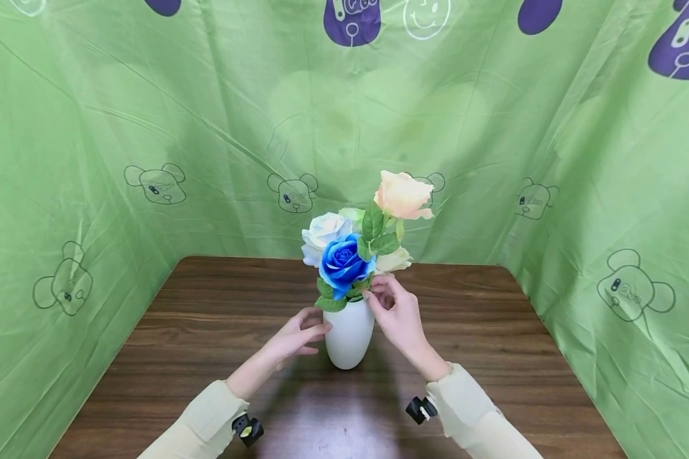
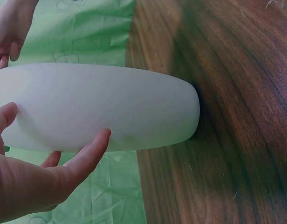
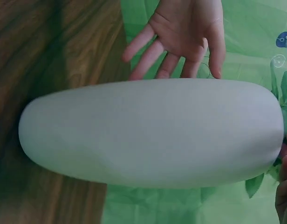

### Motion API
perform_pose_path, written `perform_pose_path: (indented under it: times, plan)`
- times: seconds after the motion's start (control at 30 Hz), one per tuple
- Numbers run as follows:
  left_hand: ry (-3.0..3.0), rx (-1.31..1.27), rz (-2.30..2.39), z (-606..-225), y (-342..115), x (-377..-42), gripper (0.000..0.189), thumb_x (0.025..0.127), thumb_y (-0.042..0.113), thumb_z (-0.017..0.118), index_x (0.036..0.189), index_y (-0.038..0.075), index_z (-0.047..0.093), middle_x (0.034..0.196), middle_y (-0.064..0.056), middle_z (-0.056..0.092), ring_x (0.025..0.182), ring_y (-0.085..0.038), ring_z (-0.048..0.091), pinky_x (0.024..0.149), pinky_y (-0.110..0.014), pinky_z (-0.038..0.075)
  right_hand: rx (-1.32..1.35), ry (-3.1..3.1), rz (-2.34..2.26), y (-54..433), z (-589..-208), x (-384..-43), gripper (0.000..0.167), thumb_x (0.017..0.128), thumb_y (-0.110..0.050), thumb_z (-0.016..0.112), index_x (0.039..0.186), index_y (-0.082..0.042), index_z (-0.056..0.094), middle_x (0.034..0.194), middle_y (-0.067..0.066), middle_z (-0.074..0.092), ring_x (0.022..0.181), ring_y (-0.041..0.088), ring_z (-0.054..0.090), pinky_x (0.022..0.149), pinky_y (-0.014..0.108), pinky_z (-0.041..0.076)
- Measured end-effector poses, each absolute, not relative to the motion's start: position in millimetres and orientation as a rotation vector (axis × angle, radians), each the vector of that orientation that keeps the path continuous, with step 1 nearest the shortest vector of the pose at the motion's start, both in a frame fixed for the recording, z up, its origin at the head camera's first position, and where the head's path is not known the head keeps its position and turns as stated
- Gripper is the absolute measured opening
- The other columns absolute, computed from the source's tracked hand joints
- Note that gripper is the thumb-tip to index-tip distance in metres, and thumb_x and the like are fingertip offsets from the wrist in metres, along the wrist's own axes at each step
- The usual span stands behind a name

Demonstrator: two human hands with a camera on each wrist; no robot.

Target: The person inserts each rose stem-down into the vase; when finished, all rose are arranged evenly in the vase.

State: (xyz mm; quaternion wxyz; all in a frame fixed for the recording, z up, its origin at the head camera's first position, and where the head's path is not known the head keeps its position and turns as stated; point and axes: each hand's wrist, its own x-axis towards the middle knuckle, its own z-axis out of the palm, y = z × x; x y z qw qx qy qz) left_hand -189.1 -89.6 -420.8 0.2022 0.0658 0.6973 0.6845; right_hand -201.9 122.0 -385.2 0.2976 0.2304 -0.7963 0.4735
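Observation:
A white vase stands upright on the table, holding several artificial roses. A blue rose faces front, with a pale blue-white rose behind its left side. Highest is a peach rose at the right; below it a cream rose leans outward. My left hand is at the vase's left side, fingers loosely spread along the wall. At the rim's right, my right hand has its thumb and forefinger pinching among the stems and leaves; which stem is hidden.
The brown wood-grain table extends around the vase. Green printed cloth hangs behind and along both sides. Black wrist cameras sit by both sleeves.

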Motion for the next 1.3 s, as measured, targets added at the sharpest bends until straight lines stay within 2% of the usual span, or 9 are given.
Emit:
perform_pose_path:
  times: [0.17,0.3,0.5,0.63,0.8,0.93,1.13,1.3]
  plan:
    - [1.943,0.176,1.908,-412.5,-89.6,-184.9,0.056,0.086,0.02,0.057,0.129,-0.003,0.031,0.126,-0.029,0.038,0.109,-0.043,0.042,0.079,-0.046,0.045,0.603,-2.081,1.042,126.9,-381.6,-202.4,0.009,0.078,-0.011,0.066,0.087,-0.011,0.066,0.067,-0.008,0.058,0.055,0.002,0.049,0.046,0.017,0.04]
    - [1.937,0.175,1.915,-413.9,-90.2,-185.7,0.056,0.086,0.02,0.057,0.13,-0.003,0.03,0.126,-0.029,0.037,0.109,-0.043,0.042,0.078,-0.045,0.045,0.614,-2.006,1.036,130.7,-372.1,-204.4,0.008,0.078,-0.01,0.065,0.086,-0.008,0.067,0.066,-0.006,0.057,0.053,0.004,0.048,0.046,0.018,0.04]
    - [1.929,0.175,1.924,-416.3,-90.5,-186.8,0.057,0.086,0.019,0.057,0.13,-0.003,0.029,0.126,-0.029,0.036,0.109,-0.044,0.042,0.078,-0.045,0.045,0.517,-1.937,1.184,137.3,-356.8,-210.7,0.001,0.079,-0.002,0.064,0.079,-0.002,0.063,0.061,0.002,0.055,0.049,0.011,0.046,0.043,0.022,0.04]
    - [1.929,0.169,1.926,-415.2,-90.5,-186.4,0.057,0.086,0.019,0.058,0.13,-0.003,0.029,0.126,-0.029,0.037,0.109,-0.044,0.042,0.078,-0.045,0.045,0.414,-1.89,1.338,137.4,-337.3,-207.9,0.01,0.082,0.0,0.059,0.073,0.004,0.06,0.052,0.005,0.046,0.046,0.01,0.04,0.04,0.021,0.034]
    - [1.942,0.172,1.921,-427.2,-91.1,-192.8,0.058,0.085,0.023,0.059,0.13,0.0,0.031,0.126,-0.027,0.038,0.107,-0.041,0.045,0.077,-0.044,0.046,0.383,-1.717,1.668,135.7,-319.1,-207.5,0.016,0.085,-0.001,0.056,0.079,0.013,0.057,0.048,0.002,0.04,0.042,0.009,0.036,0.039,0.019,0.028]
    - [1.961,0.18,1.907,-446.0,-92.6,-202.3,0.062,0.083,0.03,0.061,0.13,0.004,0.032,0.126,-0.024,0.039,0.106,-0.037,0.047,0.075,-0.043,0.047,0.386,-1.56,1.85,138.0,-326.4,-220.5,0.012,0.084,-0.003,0.059,0.083,0.008,0.062,0.05,0.0,0.04,0.044,0.011,0.034,0.039,0.019,0.027]
    - [1.963,0.18,1.896,-446.4,-92.9,-203.2,0.065,0.082,0.032,0.062,0.131,0.004,0.031,0.127,-0.023,0.039,0.106,-0.036,0.047,0.077,-0.044,0.046,0.448,-1.612,1.874,130.2,-324.8,-220.1,0.012,0.082,0.005,0.056,0.085,0.017,0.06,0.064,-0.002,0.055,0.054,0.006,0.042,0.046,0.016,0.034]
    - [1.956,0.176,1.899,-445.0,-93.3,-201.7,0.065,0.082,0.032,0.063,0.131,0.004,0.031,0.127,-0.024,0.039,0.107,-0.036,0.047,0.076,-0.044,0.047,0.551,-1.754,1.783,121.3,-321.5,-209.9,0.013,0.081,0.013,0.052,0.068,0.015,0.053,0.055,-0.002,0.045,0.05,0.006,0.038,0.043,0.017,0.032]
